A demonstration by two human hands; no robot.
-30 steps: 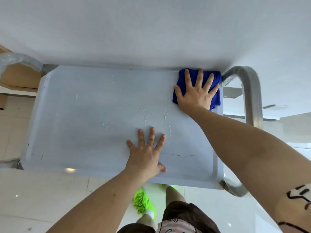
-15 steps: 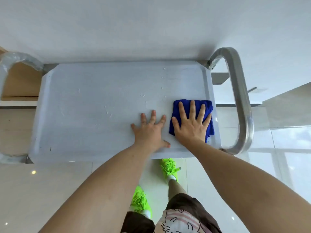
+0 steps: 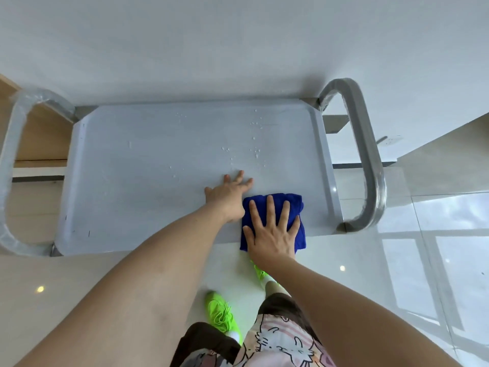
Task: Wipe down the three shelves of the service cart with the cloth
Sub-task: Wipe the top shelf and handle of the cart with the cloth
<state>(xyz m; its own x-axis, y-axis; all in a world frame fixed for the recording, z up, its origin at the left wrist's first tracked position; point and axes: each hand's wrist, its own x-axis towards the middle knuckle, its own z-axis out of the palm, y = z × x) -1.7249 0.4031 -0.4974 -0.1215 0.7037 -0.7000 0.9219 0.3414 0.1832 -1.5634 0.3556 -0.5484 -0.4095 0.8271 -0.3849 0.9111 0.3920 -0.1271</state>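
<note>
1. The right hand (image 3: 272, 234) lies flat on the blue cloth (image 3: 275, 223), fingers spread and straight, not curled round it. The open palm likely spreads pressure over the whole pad for wiping.
2. The cloth sits at the near right part of the cart's top shelf (image 3: 158, 168), its near edge hanging over the shelf's near rim, which suggests a stroke carried right to the edge.
3. The left hand (image 3: 229, 193) rests palm-down on the bare shelf just left of the cloth, fingers extended and holding nothing; it probably steadies the cart against rolling.
4. Water droplets (image 3: 255, 151) lie scattered farther back, towards the right, so that patch appears not yet wiped.
5. The lower shelves are hidden beneath the top one; the metal handle (image 3: 367, 160) stands at the right end.
</note>
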